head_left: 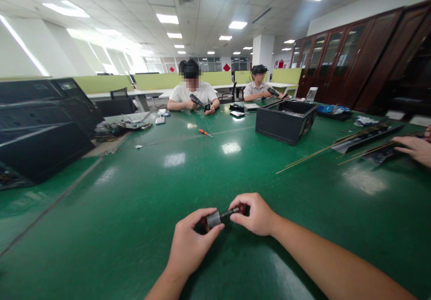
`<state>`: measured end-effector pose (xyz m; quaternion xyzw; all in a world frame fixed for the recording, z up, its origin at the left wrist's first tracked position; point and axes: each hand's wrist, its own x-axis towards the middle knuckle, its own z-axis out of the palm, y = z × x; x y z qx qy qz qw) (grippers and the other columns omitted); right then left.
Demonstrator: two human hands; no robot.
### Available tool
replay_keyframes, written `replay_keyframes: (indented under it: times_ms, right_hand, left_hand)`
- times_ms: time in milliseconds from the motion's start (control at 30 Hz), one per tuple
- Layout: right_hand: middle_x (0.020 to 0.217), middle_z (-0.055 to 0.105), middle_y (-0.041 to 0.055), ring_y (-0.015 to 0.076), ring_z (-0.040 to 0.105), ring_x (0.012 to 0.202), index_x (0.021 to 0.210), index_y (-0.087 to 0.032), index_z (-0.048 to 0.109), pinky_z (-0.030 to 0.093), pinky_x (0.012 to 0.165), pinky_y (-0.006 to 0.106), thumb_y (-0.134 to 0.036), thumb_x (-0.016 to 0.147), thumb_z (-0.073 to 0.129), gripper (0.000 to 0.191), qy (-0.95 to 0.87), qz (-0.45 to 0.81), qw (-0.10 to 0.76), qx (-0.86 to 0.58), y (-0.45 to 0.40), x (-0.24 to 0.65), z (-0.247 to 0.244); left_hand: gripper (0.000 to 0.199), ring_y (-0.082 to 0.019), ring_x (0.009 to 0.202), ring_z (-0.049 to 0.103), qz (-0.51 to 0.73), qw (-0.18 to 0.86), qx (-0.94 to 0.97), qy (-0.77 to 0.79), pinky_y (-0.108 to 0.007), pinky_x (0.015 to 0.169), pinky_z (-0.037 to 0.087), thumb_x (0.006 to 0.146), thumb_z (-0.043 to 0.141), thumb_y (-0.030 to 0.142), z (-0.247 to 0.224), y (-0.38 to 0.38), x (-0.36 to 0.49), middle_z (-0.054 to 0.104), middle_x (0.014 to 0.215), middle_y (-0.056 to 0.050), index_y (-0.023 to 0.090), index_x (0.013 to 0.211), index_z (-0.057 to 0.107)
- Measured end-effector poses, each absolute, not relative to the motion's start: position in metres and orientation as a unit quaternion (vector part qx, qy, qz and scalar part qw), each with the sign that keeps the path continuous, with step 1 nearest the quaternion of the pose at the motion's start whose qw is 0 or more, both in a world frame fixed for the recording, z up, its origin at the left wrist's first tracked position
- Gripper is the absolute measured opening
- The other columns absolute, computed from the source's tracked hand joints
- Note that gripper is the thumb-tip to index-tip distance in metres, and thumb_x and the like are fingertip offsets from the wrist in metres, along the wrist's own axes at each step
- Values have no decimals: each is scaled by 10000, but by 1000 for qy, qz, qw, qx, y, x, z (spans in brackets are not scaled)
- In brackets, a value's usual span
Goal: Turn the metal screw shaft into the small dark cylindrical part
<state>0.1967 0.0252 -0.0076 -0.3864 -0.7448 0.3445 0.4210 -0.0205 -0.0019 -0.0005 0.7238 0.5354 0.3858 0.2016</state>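
Observation:
Low in the middle of the view, my two hands meet over a small part. It is a grey metal cylinder (213, 220) with a thin dark shaft (230, 212) that points up and to the right; its exact kind I cannot make out. My left hand (193, 239) pinches the cylinder between thumb and fingers. The fingertips of my right hand (254, 214) close round the far end of the shaft, hiding its tip. Both hands are just above the green tabletop (134, 228).
Black computer cases (43, 125) stand at the left. An orange screwdriver (204, 132) lies ahead, and an open black case (283, 122) sits beyond to the right. Thin brass-coloured rods (313, 152) lie near another person's hand (415, 149). Two people across the table hold power drills.

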Motion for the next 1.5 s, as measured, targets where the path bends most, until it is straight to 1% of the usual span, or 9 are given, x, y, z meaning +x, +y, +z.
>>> replay_keyframes:
  times_ms: [267, 600, 833, 1500]
  right_hand:
    - [661, 643, 6, 131, 547, 591, 825, -151, 724, 434, 589, 239, -193, 742, 695, 98, -731, 361, 427, -392, 27, 199, -9]
    - [669, 648, 11, 133, 551, 595, 830, -154, 725, 437, 592, 243, -201, 754, 690, 95, -727, 365, 430, -391, 28, 199, -9]
    - [666, 647, 10, 128, 551, 584, 835, -151, 724, 438, 588, 239, -192, 754, 686, 99, -723, 370, 434, -390, 30, 200, -11]
    - [678, 654, 13, 129, 559, 595, 833, -150, 723, 440, 588, 236, -192, 758, 684, 95, -719, 376, 430, -396, 31, 201, -10]
  left_hand:
    - [279, -226, 818, 697, 385, 216, 711, 547, -340, 772, 551, 721, 761, 381, -1, -2, -20, 751, 916, -13, 244, 963, 738]
    - [295, -242, 835, 695, 391, 227, 703, 549, -365, 802, 550, 716, 761, 395, 1, -2, -20, 750, 928, -31, 232, 961, 737]
    - [291, -228, 805, 697, 396, 233, 696, 552, -344, 766, 550, 709, 767, 396, 1, -1, -19, 748, 900, -11, 242, 953, 736]
    - [312, -233, 836, 702, 412, 234, 693, 543, -356, 791, 560, 716, 768, 400, 0, -1, -21, 748, 936, -30, 232, 976, 731]
